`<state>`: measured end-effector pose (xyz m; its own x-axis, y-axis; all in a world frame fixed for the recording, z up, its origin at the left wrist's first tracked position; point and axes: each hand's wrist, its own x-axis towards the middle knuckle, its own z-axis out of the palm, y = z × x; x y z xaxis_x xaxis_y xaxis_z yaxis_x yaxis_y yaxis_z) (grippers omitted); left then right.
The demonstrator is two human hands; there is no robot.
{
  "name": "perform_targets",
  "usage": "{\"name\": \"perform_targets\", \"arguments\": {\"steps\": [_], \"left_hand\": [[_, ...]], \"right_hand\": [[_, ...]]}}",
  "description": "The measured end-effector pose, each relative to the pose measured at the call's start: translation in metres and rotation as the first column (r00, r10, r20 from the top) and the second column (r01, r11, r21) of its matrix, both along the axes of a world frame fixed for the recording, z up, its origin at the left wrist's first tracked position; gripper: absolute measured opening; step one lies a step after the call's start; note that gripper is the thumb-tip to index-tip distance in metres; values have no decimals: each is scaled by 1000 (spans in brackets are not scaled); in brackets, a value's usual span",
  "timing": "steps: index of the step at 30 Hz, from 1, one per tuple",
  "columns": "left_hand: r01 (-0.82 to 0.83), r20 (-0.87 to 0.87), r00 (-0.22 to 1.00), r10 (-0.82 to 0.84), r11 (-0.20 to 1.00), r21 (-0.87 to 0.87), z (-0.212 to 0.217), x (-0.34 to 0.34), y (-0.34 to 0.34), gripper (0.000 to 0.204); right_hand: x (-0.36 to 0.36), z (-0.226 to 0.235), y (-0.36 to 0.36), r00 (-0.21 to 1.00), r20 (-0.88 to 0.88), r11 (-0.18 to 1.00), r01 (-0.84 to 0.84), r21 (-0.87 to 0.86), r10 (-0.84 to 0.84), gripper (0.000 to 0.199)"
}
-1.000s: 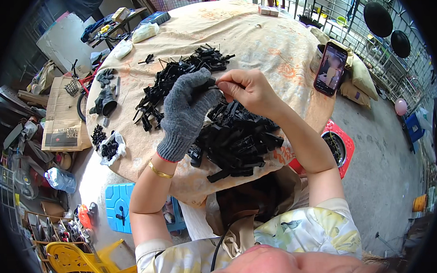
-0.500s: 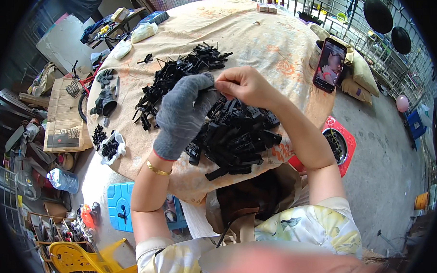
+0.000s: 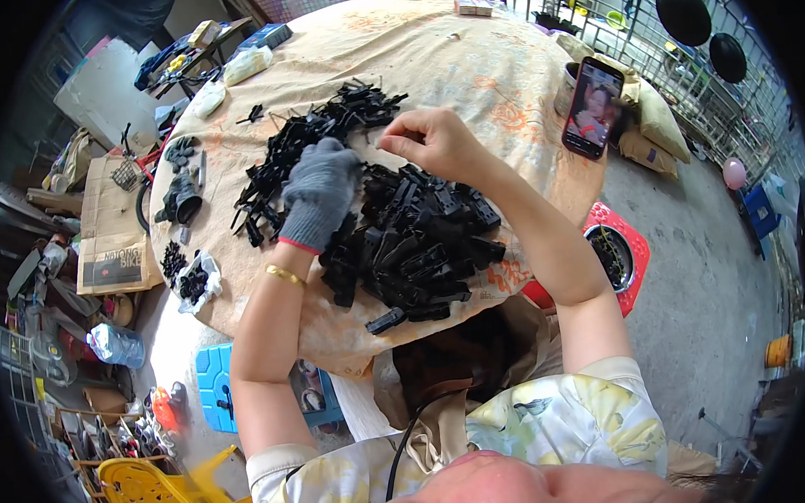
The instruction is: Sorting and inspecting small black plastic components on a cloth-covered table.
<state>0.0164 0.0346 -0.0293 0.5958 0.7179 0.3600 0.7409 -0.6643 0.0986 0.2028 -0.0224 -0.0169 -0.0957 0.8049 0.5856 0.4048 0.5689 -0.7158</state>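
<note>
On a round table lie two heaps of black plastic parts, a far heap of thin pieces [image 3: 331,121] and a near heap of chunkier blocks [image 3: 420,242]. My left hand [image 3: 322,185], in a grey knit glove, is low against the edge of the far heap. Its fingertips are turned down out of sight, so what they hold does not show. My bare right hand [image 3: 436,144] hovers above the gap to the right of the far heap. Thumb and forefinger are pinched together; anything between them is too small to make out.
A patterned beige cloth [image 3: 467,81] covers the table. At its left lie a dark glove [image 3: 181,199] and a plastic bag of small black parts [image 3: 198,283]. A phone [image 3: 592,107] stands at the right edge. An open bag [image 3: 459,356] is at my lap, beside a red stool [image 3: 629,252].
My hands were together above the heaps and are now apart. The left has dropped down to the far heap; the right has shifted slightly left, still pinched.
</note>
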Motion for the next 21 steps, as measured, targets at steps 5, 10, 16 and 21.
{"name": "perform_targets", "arguments": {"steps": [5, 10, 16, 21], "left_hand": [[502, 749, 602, -276, 860, -87, 16, 3, -11, 18], [864, 951, 304, 62, 401, -303, 26, 3, -40, 21], [889, 916, 305, 259, 268, -372, 34, -2, -45, 24], [635, 754, 627, 196, 433, -640, 50, -10, -50, 20]], "right_hand": [[7, -5, 5, 978, -197, 994, 43, -96, -61, 23], [1, 8, -3, 924, -359, 949, -224, -222, 134, 28], [-9, 9, -9, 900, -356, 965, -261, 22, 252, 20], [-9, 12, -16, 933, -147, 944, -316, 94, 327, 21]]}}
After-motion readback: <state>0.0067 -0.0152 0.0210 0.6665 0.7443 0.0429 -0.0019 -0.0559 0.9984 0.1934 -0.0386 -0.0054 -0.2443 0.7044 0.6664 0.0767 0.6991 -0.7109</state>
